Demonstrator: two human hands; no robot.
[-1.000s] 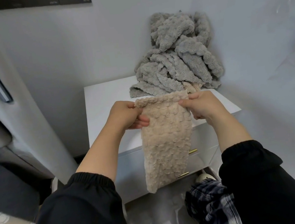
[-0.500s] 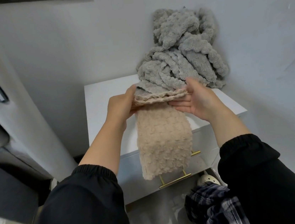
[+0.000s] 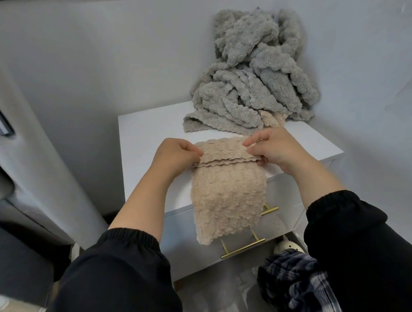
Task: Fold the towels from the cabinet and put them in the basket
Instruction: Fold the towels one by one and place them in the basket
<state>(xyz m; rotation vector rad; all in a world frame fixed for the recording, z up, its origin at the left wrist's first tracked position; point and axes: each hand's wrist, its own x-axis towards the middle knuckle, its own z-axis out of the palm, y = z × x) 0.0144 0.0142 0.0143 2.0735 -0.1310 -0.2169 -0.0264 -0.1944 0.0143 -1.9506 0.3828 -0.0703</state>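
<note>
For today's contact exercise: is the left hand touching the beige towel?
Touching. The head view shows the left hand pinching the beige towel at its folded top edge.

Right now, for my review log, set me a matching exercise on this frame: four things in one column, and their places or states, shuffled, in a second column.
Things
1. beige towel
2. grey towels
3. lower gold handle
4. plaid cloth

Places or states
A. heaped in the wall corner on top of the cabinet
B. low down, beside the right sleeve
C. pinched by the left hand and the right hand, hanging down
D. fixed to a drawer front

Pairs: 1-C, 2-A, 3-D, 4-B
</note>
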